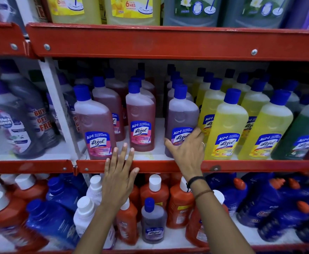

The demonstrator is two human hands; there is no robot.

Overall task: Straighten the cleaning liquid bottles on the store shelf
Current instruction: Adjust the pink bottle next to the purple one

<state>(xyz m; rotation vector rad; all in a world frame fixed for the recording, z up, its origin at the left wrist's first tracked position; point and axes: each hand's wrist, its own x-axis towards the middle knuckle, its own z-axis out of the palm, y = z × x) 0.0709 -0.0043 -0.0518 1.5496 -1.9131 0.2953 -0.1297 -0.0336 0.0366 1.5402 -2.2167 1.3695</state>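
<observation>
Right hand [186, 151] grasps the purple bottle [182, 116] on the shelf [241, 165]; left hand [119, 173], released and flat, hovers left of that bottle.

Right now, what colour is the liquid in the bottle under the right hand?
Purple, in the Lizol bottle with a blue cap; head view shows it.
</observation>
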